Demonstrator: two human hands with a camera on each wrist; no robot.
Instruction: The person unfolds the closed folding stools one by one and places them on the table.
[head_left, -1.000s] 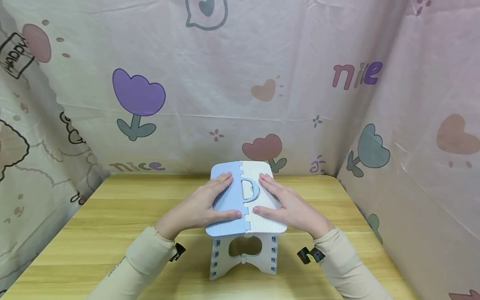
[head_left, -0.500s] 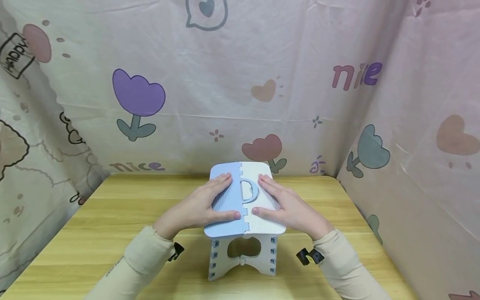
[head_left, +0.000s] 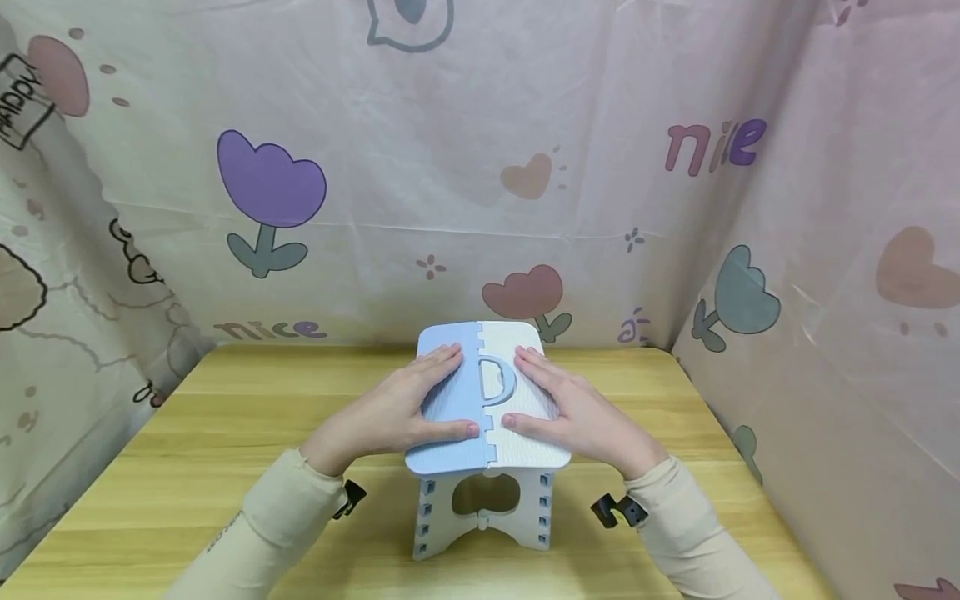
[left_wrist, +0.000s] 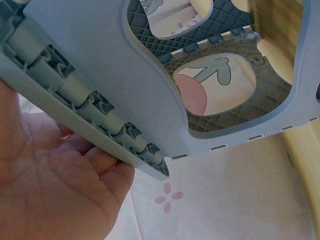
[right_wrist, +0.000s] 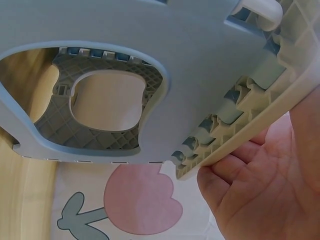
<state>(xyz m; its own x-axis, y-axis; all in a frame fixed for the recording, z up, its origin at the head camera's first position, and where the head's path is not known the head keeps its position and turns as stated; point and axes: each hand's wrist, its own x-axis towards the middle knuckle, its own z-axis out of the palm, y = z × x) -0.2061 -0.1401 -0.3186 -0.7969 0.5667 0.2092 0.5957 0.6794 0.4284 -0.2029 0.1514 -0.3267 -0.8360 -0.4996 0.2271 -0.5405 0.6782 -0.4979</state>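
A folding step stool [head_left: 517,450] stands unfolded on the wooden table, its top half blue and half white with a blue D-shaped handle [head_left: 508,382] at the middle seam. My left hand [head_left: 397,410] lies flat on the blue half, fingers extended. On the white half rests my right hand [head_left: 573,408], its fingers straight too. Both thumbs point inward toward the seam. From below, the left wrist view shows the stool's side panel [left_wrist: 100,60] and the palm beside the top's edge. The right wrist view shows the other side panel [right_wrist: 200,60] with its hinges.
The wooden table [head_left: 225,433] extends around the stool on every side. A printed cloth [head_left: 375,167] with flowers and hearts hangs behind and along both sides. A small black device [head_left: 618,510] is strapped at each wrist.
The head view has shifted slightly, moving the backdrop a little up and to the left. Both hands stay on the stool's top, and the stool stays unfolded.
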